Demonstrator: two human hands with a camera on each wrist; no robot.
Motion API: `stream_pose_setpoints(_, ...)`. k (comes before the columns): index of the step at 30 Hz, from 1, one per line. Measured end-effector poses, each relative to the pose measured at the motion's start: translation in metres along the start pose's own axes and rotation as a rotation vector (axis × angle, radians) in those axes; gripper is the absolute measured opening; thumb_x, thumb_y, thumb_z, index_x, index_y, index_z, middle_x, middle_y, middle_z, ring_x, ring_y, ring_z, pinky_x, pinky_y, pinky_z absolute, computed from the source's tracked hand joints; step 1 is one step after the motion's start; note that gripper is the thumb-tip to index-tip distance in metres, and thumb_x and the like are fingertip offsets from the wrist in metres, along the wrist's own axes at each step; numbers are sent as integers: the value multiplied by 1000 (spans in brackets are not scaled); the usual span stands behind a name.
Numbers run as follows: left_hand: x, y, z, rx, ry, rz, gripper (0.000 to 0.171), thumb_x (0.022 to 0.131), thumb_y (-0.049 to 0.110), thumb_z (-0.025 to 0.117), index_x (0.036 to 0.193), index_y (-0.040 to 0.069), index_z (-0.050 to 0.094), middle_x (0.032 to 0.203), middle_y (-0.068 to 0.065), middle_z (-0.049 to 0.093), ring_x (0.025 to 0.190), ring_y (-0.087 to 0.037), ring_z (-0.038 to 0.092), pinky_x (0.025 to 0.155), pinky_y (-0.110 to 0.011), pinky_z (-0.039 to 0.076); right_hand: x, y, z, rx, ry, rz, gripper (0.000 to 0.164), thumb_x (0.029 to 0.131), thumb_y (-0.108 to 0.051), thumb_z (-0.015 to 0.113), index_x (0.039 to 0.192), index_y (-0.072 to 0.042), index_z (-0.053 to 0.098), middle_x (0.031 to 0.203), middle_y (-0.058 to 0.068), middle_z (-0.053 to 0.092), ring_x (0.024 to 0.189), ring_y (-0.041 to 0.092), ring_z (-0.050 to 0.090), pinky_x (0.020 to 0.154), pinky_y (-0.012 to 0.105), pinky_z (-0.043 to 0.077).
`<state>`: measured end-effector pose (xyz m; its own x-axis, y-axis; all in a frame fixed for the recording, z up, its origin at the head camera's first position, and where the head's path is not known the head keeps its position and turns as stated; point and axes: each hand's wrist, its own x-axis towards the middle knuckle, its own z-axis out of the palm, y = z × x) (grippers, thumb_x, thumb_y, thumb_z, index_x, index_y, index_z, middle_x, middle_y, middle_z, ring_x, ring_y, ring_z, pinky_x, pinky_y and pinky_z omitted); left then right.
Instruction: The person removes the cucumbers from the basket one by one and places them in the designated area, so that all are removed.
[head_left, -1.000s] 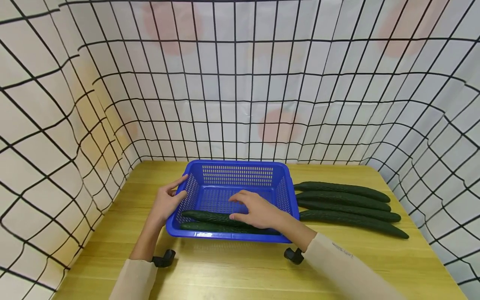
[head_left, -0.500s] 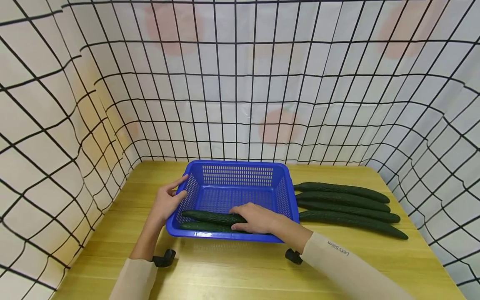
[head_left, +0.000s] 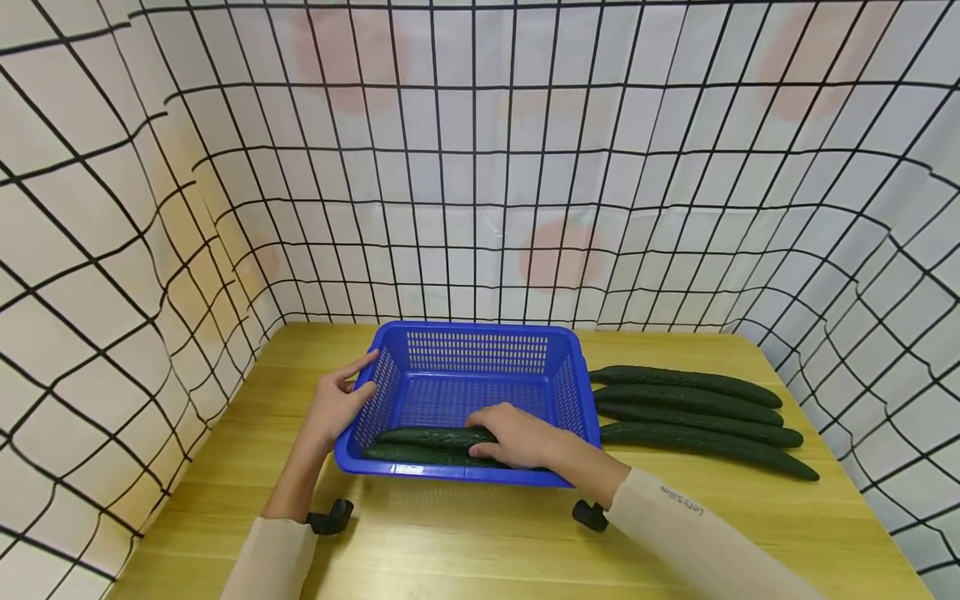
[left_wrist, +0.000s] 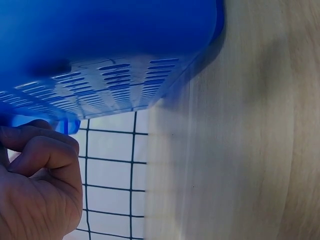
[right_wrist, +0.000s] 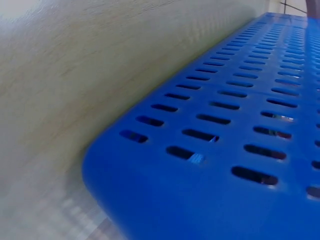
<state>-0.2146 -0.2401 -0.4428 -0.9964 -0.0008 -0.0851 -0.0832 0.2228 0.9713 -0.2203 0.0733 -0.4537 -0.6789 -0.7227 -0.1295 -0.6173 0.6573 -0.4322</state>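
A blue plastic basket (head_left: pixel 480 327) with slotted walls stands on the table, and two dark green cucumbers lie lengthwise along its near side. My left hand (head_left: pixel 337 404) grips the basket's left rim, thumb over the inner side; the left wrist view shows curled fingers (left_wrist: pixel 50 155) beside the blue wall. Inside the basket my right hand (head_left: pixel 517 437) holds the rear cucumber (head_left: pixel 427 437) with thumb and fingers around it. The front cucumber (head_left: pixel 405 453) lies against the near wall, its right part hidden. Only the basket's outer wall (right_wrist: pixel 210 165) shows in the right wrist view.
Several cucumbers (head_left: pixel 690 403) lie side by side on the wooden table (head_left: pixel 450 542), right of the basket, some tips close to its wall. A white sheet with black grid netting (head_left: pixel 487 192) encloses the back and sides. Black wrist mounts (head_left: pixel 330 518) show below both hands.
My right hand has come down from above the basket's middle onto the rear cucumber. That cucumber's left end has shifted slightly right and nearer. My left hand stays at the rim.
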Motion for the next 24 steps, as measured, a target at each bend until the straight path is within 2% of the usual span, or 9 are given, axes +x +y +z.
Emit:
stream_pose_setpoints(6,5,-8,0,9,-3,-2,62,95,11,60,155,25,50,95,-30,71,72,-32,74,60,-41,63,-5,1,-5,72,54,-15,41,103,-32,62,137,-10,63,136,7,67,130,26,61,107,43,52)
stream_pose_setpoints(10,-1,2,1,7,1,-6,62,95,10,61,154,24,51,95,-31,71,69,-30,73,59,-40,63,-8,1,-11,109,101,-19,43,103,-34,62,139,-10,62,138,7,66,131,26,60,108,44,51)
stream_pose_setpoints(15,-5,11,1,4,-9,-5,62,94,9,61,155,20,50,86,-23,71,67,-31,73,59,-44,63,-12,1,-20,146,161,-20,46,104,-37,59,142,-11,60,141,6,63,133,26,58,109,44,51)
stream_pose_setpoints(19,0,1,0,6,0,-11,61,96,11,61,154,22,50,90,-28,71,72,-37,75,61,-47,64,-17,-1,-28,181,218,-47,47,103,-41,59,140,-12,61,139,5,64,129,23,60,106,44,52)
stream_pose_setpoints(22,6,-9,0,20,10,2,59,97,14,61,154,26,50,92,-30,70,72,-34,75,61,-45,64,-21,-3,-35,198,274,-65,49,101,-46,61,138,-14,64,137,2,66,125,20,63,102,42,54)
stream_pose_setpoints(24,8,-14,0,26,16,13,59,97,15,61,154,29,50,90,-29,70,70,-31,74,61,-43,64,-24,-3,-40,201,302,-72,48,101,-47,62,138,-16,65,134,0,68,116,17,65,96,40,56)
